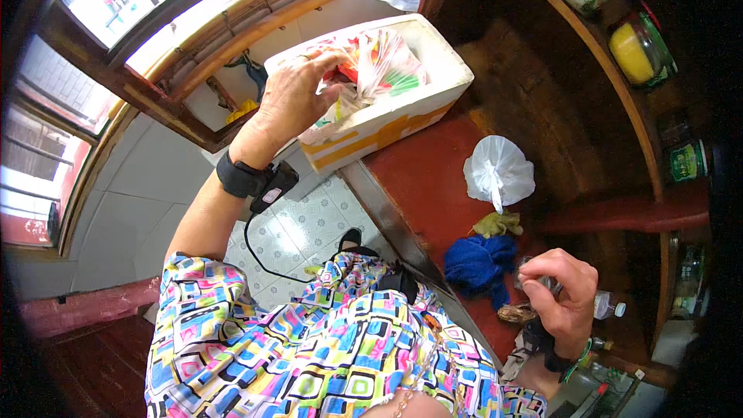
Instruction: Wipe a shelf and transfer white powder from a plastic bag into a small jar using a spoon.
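My left hand (299, 93) reaches over the near rim of a white foam box (444, 64), its fingers at the plastic bags (380, 64) inside; whether they grip a bag cannot be told. My right hand (560, 296) is raised over the right part of the red shelf surface (406, 186), thumb and forefinger pinched on a small clear piece of plastic (525, 271). Left of that hand lies a bundled blue cloth (480, 264), with a brown bundle (516, 312) below it. A yellowish cloth (498, 223) and a knotted white plastic bag (499, 168) lie above the blue cloth.
Jars, one with yellow contents (633, 55), stand on a wooden shelf (627, 81) at the right. A clear plastic bottle (608, 306) lies beyond my right hand. Barred windows (52, 145) are at the left. A black device (276, 186) with a cable hangs by my left wrist.
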A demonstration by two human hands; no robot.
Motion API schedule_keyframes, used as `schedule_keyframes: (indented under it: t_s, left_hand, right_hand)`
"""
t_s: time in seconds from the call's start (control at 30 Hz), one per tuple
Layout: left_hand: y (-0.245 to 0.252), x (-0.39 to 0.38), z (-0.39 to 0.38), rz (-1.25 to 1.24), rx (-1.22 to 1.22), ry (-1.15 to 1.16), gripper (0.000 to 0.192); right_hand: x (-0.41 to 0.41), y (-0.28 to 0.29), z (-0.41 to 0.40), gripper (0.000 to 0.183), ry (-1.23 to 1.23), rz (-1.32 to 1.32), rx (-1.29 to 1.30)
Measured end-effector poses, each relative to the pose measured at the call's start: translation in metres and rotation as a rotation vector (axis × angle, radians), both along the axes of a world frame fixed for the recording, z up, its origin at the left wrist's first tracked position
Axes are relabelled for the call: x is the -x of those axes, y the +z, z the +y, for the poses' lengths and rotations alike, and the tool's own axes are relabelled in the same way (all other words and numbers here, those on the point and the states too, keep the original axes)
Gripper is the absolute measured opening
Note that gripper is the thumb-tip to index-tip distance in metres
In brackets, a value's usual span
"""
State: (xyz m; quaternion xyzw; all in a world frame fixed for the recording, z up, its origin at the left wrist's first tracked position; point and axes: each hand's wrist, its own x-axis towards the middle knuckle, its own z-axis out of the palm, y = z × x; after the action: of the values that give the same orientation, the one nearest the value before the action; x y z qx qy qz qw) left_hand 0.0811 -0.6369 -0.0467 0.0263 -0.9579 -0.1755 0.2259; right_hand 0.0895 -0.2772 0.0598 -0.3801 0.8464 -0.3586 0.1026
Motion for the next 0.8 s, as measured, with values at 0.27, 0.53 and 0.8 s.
schedule_keyframes:
  t_s: [0.27,0.53,0.8]
  left_hand:
    - [-0.017,0.025,0.007,0.074,-0.217,-0.148,0.03]
    - [-0.013,0.009,0.047,0.031,-0.467,-0.182,0.011]
    - [-0.005,-0.003,0.079,-0.089,-0.206,-0.292,0.04]
  right_hand:
    - [0.021,-0.028,-0.016,0.012,0.158,-0.04,0.053]
    - [0.085,-0.054,-0.087,0.01,0.165,0.021,0.198]
    - [0.141,-0.092,-0.12,0.023,0.287,0.296,-0.03]
